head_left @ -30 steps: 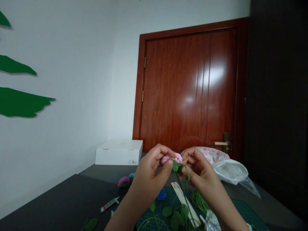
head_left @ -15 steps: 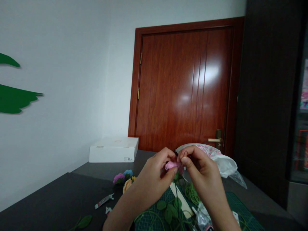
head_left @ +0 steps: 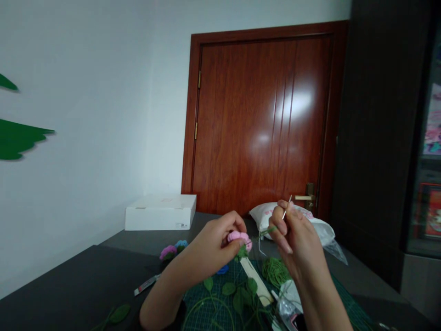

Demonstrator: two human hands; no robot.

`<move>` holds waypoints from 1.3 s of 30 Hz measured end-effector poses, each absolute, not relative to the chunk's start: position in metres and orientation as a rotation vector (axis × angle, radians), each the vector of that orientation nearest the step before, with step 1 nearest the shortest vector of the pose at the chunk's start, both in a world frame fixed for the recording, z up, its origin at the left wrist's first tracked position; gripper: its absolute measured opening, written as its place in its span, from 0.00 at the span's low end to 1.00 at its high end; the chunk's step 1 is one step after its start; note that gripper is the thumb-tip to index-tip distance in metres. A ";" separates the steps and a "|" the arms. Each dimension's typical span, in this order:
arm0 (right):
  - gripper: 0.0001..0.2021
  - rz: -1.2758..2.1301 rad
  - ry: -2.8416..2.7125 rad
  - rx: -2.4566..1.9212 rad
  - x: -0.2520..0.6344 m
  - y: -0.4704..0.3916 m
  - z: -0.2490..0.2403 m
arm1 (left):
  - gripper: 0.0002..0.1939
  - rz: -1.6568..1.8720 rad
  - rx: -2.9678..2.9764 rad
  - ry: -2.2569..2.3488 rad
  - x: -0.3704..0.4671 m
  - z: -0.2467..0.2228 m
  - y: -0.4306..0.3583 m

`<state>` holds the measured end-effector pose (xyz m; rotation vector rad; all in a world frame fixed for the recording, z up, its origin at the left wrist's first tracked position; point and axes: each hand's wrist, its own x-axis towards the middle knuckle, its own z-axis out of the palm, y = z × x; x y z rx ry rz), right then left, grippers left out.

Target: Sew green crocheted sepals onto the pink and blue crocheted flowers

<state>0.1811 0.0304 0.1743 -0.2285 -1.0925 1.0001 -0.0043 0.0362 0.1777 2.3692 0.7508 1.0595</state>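
Observation:
My left hand [head_left: 215, 243] pinches a pink crocheted flower [head_left: 238, 236] with a green underside between thumb and fingers, above the table. To its right, my right hand [head_left: 299, 236] is raised with its fingers closed on a thin metal needle [head_left: 287, 208] that points upward. Green yarn [head_left: 267, 231] stretches between the flower and my right fingers, and a pale strand dangles below it. Under the hands lie green crocheted leaves [head_left: 241, 299], a flat pale strip [head_left: 257, 281] and a bundle of green yarn [head_left: 275, 272].
A green cutting mat [head_left: 193, 312] covers part of the dark table. Purple [head_left: 167, 252] and blue flowers [head_left: 181, 244] lie left of my forearm, near a small tube [head_left: 145, 285]. Behind stand a white box [head_left: 160, 214] and a white plastic bag [head_left: 262, 216].
My right hand has pulled away from the flower to the right and turned, bringing the needle into view and drawing green yarn out. My left hand and the flower have shifted slightly left.

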 end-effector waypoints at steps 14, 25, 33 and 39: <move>0.14 0.819 -1.002 -0.248 0.197 0.021 0.181 | 0.07 1.036 2.323 0.651 -0.016 0.183 0.037; 0.07 0.293 -1.834 -0.798 0.184 0.004 0.173 | 0.07 1.460 2.081 0.575 -0.014 0.193 0.030; 0.06 -0.108 -1.878 -0.832 0.187 0.004 0.172 | 0.07 1.582 2.081 0.678 -0.012 0.198 0.016; 0.06 -0.137 -1.867 -0.831 0.187 0.001 0.172 | 0.07 1.596 2.108 0.693 -0.011 0.198 0.016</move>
